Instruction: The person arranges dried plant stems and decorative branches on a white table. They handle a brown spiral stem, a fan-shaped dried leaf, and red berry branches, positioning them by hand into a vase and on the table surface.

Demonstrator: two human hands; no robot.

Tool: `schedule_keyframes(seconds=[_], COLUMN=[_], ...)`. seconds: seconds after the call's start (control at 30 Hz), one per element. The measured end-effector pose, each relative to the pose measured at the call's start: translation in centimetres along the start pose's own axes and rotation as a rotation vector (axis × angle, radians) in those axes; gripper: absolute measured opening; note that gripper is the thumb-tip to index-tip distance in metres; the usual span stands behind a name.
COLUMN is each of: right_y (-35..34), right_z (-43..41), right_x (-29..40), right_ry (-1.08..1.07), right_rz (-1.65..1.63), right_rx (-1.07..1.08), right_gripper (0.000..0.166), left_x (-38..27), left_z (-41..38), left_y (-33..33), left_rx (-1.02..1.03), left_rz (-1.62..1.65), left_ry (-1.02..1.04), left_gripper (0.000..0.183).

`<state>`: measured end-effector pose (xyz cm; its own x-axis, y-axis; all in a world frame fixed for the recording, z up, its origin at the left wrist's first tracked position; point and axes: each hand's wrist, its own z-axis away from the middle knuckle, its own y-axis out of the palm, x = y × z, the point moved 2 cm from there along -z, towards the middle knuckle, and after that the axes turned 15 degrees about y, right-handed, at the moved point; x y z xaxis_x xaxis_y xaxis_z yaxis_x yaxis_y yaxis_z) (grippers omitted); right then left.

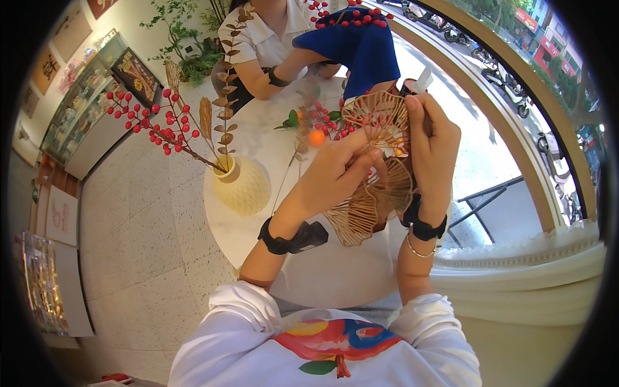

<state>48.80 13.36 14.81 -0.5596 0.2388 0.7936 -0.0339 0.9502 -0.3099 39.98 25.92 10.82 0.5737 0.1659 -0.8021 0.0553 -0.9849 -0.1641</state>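
A spray of golden-brown, fan-shaped artificial ginkgo leaves (358, 213) is before me above the round white table (329, 280). My left hand (333, 169) has its fingers pinched on the spray's middle, between the upper and lower fans. My right hand (433, 140) is closed at the upper fan's right edge, its thumb upright. Left of my hands stands a cream textured vase (242, 186) with a red berry branch (164, 133) and a brown dried-leaf stem (225, 101). Behind my hands lie more red berries (324, 118) and an orange ball-shaped fruit (316, 139).
Across the table sits a person in a white shirt (246, 41), an arm beside a dark blue cloth (362, 48) with red berries above it. A tissue box (417, 86) stands at the table's far right. A window frame (527, 159) and cream curtain (522, 285) border the right side.
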Motion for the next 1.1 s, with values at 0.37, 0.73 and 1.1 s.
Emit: schedule_keyframes(seconds=[0.37, 0.73, 1.1], right_y=[-4.4, -7.6, -5.9], right_z=[-5.2, -5.5, -4.1], right_x=[-8.6, -9.4, -6.2], right_ry=[0.265, 0.169, 0.117], right_rz=[-0.062, -0.013, -0.161], right_rx=[-0.280, -0.500, -0.385], right_gripper=[0.036, 0.032, 0.031], left_x=[8.3, 11.6, 14.9], left_z=[0.6, 3.4, 3.6], left_y=[-3.9, -11.0, -11.8], left_rx=[0.416, 0.148, -0.116], left_rz=[-0.065, -0.210, -0.483], left_ry=[-0.379, -0.262, -0.309], left_gripper=[0.017, 0.029, 0.020])
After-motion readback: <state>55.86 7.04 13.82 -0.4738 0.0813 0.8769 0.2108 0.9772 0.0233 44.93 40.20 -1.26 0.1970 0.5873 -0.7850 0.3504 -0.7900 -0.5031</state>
